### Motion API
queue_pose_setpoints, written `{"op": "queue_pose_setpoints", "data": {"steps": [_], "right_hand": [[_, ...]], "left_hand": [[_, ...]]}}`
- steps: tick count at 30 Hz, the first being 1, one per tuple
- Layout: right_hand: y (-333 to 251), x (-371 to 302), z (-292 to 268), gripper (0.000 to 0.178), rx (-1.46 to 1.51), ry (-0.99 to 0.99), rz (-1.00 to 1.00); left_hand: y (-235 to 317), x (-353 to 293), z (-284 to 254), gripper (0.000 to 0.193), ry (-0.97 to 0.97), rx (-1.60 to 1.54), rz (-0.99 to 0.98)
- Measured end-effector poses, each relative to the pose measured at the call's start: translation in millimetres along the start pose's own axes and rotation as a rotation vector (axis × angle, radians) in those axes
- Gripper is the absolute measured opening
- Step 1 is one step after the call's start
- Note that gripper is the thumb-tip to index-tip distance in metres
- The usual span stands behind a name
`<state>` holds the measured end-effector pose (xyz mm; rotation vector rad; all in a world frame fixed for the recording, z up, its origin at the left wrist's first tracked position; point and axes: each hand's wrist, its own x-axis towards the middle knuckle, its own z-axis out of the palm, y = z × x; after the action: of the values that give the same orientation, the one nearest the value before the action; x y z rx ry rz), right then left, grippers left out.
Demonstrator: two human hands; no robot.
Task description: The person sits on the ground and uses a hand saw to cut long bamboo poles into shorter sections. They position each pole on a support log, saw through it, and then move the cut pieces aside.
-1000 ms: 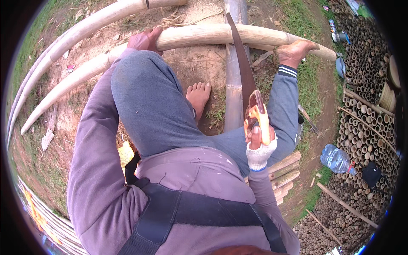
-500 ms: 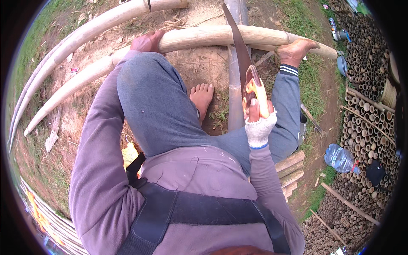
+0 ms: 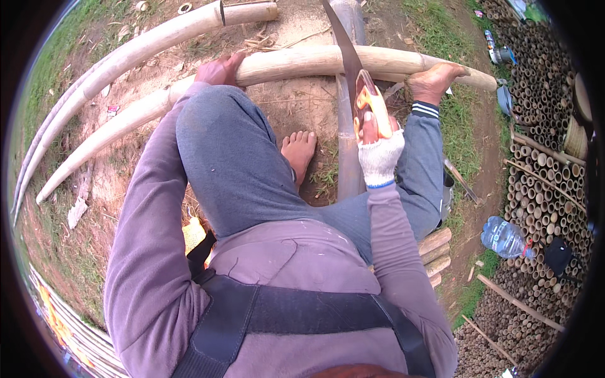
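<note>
A long pale bamboo pole (image 3: 296, 64) lies crosswise in front of me, resting over a greyish bamboo piece (image 3: 348, 151) that runs away from me. My left hand (image 3: 219, 69) is bare and wrapped round the pole, left of the middle. My right hand (image 3: 380, 151), in a white fingerless knit glove, grips the orange and brown handle of a hand saw (image 3: 347, 45). The saw's long dark blade crosses the pole right above the support. Whether its teeth have cut in is hidden. My bare right foot (image 3: 435, 82) presses on the pole's right end.
Other long bamboo poles (image 3: 120, 63) curve along the left. Big stacks of cut bamboo tubes (image 3: 542, 183) fill the right side. A clear plastic bottle (image 3: 504, 237) lies beside them. A blade-like tool (image 3: 461, 179) and some cut bamboo lengths (image 3: 435, 252) are near my right leg.
My right hand has pushed the saw forward, away from my body, and the arm is straighter. My left hand keeps its hold on the pole. The view has shifted slightly.
</note>
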<state>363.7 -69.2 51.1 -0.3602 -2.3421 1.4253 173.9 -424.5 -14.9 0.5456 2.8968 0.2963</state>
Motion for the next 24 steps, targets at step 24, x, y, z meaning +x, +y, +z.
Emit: {"op": "queue_pose_setpoints", "data": {"steps": [24], "right_hand": [[-20,-109,-80,0.022,0.199,-0.104,0.153]], "left_hand": [[-7,-20,12,0.079,-0.071,0.035,-0.098]]}}
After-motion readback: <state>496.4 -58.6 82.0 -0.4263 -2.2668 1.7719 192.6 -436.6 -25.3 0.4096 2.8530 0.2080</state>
